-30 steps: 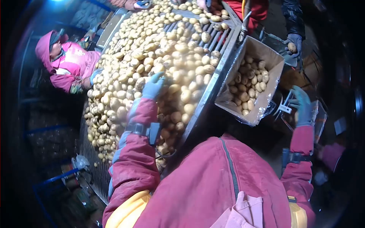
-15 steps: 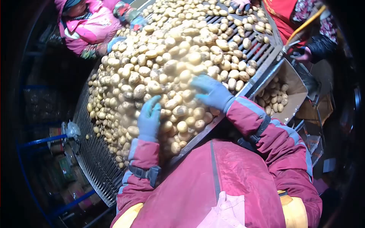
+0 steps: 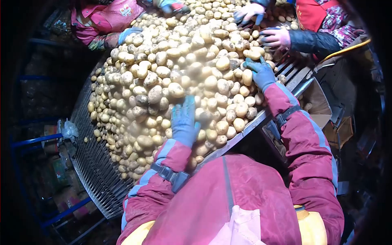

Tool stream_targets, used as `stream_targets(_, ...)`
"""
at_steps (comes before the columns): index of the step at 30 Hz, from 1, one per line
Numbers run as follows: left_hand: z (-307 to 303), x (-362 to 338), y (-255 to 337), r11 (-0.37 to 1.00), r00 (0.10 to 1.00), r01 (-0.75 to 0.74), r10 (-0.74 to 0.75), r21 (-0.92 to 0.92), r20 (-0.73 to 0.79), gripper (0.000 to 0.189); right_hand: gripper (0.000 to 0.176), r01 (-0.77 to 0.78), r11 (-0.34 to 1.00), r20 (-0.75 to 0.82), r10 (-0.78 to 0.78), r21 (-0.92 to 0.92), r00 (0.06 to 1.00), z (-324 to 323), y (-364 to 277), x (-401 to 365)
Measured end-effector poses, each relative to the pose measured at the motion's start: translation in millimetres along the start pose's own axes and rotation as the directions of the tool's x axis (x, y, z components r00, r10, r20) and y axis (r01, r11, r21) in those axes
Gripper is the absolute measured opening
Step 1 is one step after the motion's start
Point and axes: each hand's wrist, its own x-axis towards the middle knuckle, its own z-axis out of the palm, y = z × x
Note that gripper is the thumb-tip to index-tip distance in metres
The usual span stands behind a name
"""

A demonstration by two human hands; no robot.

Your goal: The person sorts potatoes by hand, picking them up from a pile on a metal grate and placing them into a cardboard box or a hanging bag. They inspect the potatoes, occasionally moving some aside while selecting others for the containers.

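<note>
Dark space lies around a big grey metal table with long thin bars [image 3: 96, 179]. On it sits a tall heap of round, yellow-brown potatoes [image 3: 155, 94], some with dark spots. The left hand in a blue-grey glove [image 3: 184, 124] is flat at the near side of the heap, its fingers stretched out, and no potato shows in its hold. The right hand in a blue-grey glove [image 3: 262, 75] is farther up by more potatoes, its fingers spread and a bit bent; I cannot tell if one is under its palm.

If the left hand pushes too hard, the heap could slide and potatoes could fall over the table's edge. Another person's hand in a pink glove [image 3: 277, 38] is near the right hand, so the two could bump if both go for one potato. Some could also roll off near the open brown cardboard box [image 3: 321, 102] and get bruised.
</note>
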Motion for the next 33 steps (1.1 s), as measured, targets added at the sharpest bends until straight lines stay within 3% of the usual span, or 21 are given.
stream_targets(1, -7.3, 5.7, 4.9, 1.000, 1.000, 0.010, -0.010, -0.016, -0.010, 0.106, 0.036, -0.023, 0.999, -0.022, 0.024, 0.022, 0.999, -5.2, 2.2, 6.6)
stream_targets(2, -11.2, 11.6, 5.5, 0.999, 1.000, 0.026, -0.025, -0.025, 0.016, 0.106, 0.034, -0.201, 0.979, 0.039, 0.200, 0.029, 0.979, -12.3, -4.3, 9.0)
stream_targets(4, -15.4, 19.3, 4.7, 0.997, 0.996, 0.063, -0.060, -0.042, 0.070, 0.105, 0.030, -0.176, 0.980, -0.013, 0.175, -0.098, 0.984, -10.8, -4.9, 16.5)
stream_targets(6, -5.6, 29.3, 3.0, 0.998, 0.997, 0.058, -0.059, -0.026, -0.059, 0.100, 0.024, -0.130, 0.988, -0.024, 0.128, -0.086, 0.991, -13.7, -15.5, 17.7)
stream_targets(7, -2.3, 34.9, 3.1, 0.998, 0.991, 0.054, -0.056, -0.018, -0.121, 0.098, 0.018, -0.171, 0.985, -0.046, 0.172, 0.016, 0.984, -19.3, -30.6, 17.8)
stream_targets(8, -3.7, 43.3, 4.8, 0.995, 0.993, 0.095, -0.095, -0.007, -0.067, 0.098, 0.013, -0.111, 0.981, -0.097, 0.127, 0.158, 0.987, -19.9, -38.8, 13.5)
stream_targets(10, -10.4, 67.8, 7.1, 0.985, 0.985, 0.170, -0.170, 0.020, 0.037, 0.097, 0.015, 0.026, 0.986, -0.234, 0.014, 0.166, 0.972, -27.6, -54.4, -1.9)
stream_targets(13, 8.2, 86.8, -0.1, 0.982, 0.983, 0.181, -0.183, -0.049, -0.031, 0.101, 0.018, -0.129, 0.955, -0.233, 0.193, 0.266, 0.953, -50.5, -55.1, -26.5)
stream_targets(14, 3.3, 93.0, 3.7, 0.983, 0.981, 0.179, -0.182, -0.049, -0.067, 0.101, 0.023, -0.110, 0.983, -0.262, 0.146, 0.145, 0.954, -55.5, -43.8, -36.9)
stream_targets(16, -5.9, 108.4, 15.5, 0.950, 0.958, 0.280, -0.286, -0.140, -0.026, 0.091, 0.026, -0.292, 0.943, -0.159, 0.317, 0.161, 0.935, -65.1, -26.9, -54.2)
stream_targets(18, -13.2, 124.3, 19.0, 0.915, 0.944, 0.306, -0.327, -0.264, -0.039, 0.080, 0.029, -0.229, 0.973, -0.154, 0.227, 0.010, 0.962, -67.8, -19.9, -62.4)
stream_targets(19, -18.9, 145.5, 15.5, 0.838, 0.924, 0.376, -0.368, -0.395, 0.100, 0.082, 0.030, -0.194, 0.979, -0.150, 0.182, -0.064, 0.972, -68.1, -18.3, -64.0)
stream_targets(20, -19.8, 159.0, 14.8, 0.914, 0.945, 0.258, -0.307, -0.314, -0.116, 0.089, 0.031, -0.206, 0.977, -0.137, 0.196, -0.063, 0.971, -66.4, -19.4, -66.6)
stream_targets(22, -36.0, 179.6, 26.9, 0.833, 0.880, 0.474, -0.457, -0.286, 0.128, 0.090, 0.032, -0.225, 0.972, -0.130, 0.215, -0.068, 0.968, -62.9, -14.9, -61.3)
stream_targets(23, -23.8, 191.8, 23.9, 0.881, 0.900, 0.427, -0.436, -0.202, 0.000, 0.090, 0.034, -0.228, 0.969, -0.152, 0.213, -0.090, 0.965, -59.1, -13.4, -61.5)
stream_targets(25, -26.4, 208.7, 25.1, 0.905, 0.924, 0.357, -0.378, -0.231, -0.057, 0.089, 0.035, -0.238, 0.962, -0.146, 0.219, -0.135, 0.965, -58.1, -14.1, -62.3)
stream_targets(26, -27.6, 221.4, 26.6, 0.908, 0.918, 0.390, -0.396, -0.155, -0.011, 0.085, 0.036, -0.245, 0.956, -0.139, 0.224, -0.162, 0.965, -60.4, -15.9, -62.4)
stream_targets(27, -27.4, 229.0, 27.5, 0.902, 0.922, 0.383, -0.387, -0.200, 0.022, 0.085, 0.035, -0.233, 0.954, -0.157, 0.205, -0.189, 0.966, -61.3, -17.4, -60.8)
stream_targets(29, -21.9, 252.7, 16.1, 0.885, 0.944, 0.327, -0.323, -0.332, 0.070, 0.094, 0.036, -0.323, 0.930, -0.057, 0.318, -0.175, 0.946, -67.3, -21.6, -57.4)
stream_targets(31, -7.4, 279.6, 20.5, 0.902, 0.940, 0.289, -0.331, -0.320, -0.085, 0.107, 0.036, -0.399, 0.902, 0.031, 0.409, -0.164, 0.912, -74.6, -28.4, -50.5)
stream_targets(33, 0.4, 302.8, 28.5, 0.941, 0.943, 0.271, -0.301, -0.202, -0.139, 0.110, 0.031, -0.307, 0.929, -0.080, 0.296, -0.208, 0.952, -70.5, -25.8, -49.0)
